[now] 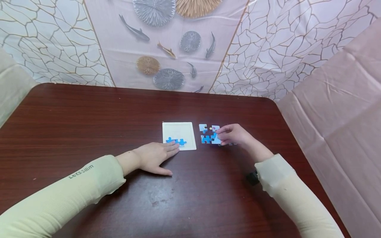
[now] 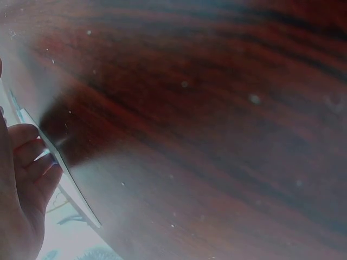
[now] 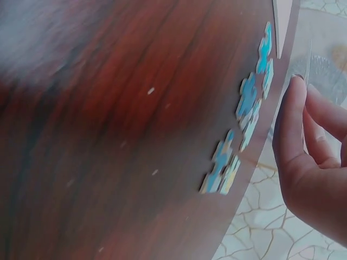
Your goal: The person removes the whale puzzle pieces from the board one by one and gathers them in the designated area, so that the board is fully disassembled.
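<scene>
A white square puzzle tray (image 1: 187,132) lies on the table, with joined blue puzzle pieces (image 1: 182,143) along its near edge. My left hand (image 1: 154,157) rests on the tray's near left corner, fingers straight and partly covering those pieces. Thumb and fingers of my right hand (image 1: 235,134) pinch a puzzle piece (image 3: 309,62), seen edge-on above the table in the right wrist view. Around that hand lie loose blue puzzle pieces (image 1: 205,139), just right of the tray. Some are hidden behind the right hand in the head view.
The dark brown wooden table (image 1: 89,119) reaches back to a patterned cloth (image 1: 166,43). Pale cloth (image 1: 342,115) hangs along the right side. Something small and black (image 1: 253,178) shows at the right sleeve's cuff.
</scene>
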Demonstrator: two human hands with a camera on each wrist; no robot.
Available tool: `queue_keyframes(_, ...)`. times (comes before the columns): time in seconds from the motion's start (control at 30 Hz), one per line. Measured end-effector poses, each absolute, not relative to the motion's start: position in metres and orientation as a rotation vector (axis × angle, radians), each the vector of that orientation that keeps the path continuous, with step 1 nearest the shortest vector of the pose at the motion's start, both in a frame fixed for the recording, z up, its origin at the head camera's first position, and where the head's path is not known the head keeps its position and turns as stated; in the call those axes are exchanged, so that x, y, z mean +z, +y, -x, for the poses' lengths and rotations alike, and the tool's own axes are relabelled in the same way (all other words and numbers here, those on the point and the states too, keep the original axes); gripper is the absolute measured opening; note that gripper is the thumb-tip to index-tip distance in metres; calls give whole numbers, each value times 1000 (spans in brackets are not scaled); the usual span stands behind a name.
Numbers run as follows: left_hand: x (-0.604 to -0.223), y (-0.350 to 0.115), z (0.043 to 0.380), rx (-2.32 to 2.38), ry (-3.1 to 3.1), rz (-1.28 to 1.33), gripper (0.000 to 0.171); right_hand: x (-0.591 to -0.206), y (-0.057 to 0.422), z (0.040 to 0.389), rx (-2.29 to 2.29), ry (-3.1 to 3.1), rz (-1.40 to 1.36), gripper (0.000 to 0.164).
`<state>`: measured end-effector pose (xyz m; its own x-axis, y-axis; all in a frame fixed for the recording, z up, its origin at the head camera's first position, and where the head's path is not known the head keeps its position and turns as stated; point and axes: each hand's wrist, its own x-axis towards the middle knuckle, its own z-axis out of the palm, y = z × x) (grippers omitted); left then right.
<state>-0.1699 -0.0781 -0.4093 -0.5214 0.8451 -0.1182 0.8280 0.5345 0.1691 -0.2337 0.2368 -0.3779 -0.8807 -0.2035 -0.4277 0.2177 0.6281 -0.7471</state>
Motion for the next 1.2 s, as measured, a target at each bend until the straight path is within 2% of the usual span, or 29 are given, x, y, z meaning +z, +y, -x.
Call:
queue_keyframes(0.9,-408,-77,170,118,2580,-1406,79,-384,297,215,-1104,2350,-94,36)
queue_keyframes(1.2,-407,-78,170,138,2572,-1388,79,-386,302,212,-1100,2333,-89,37)
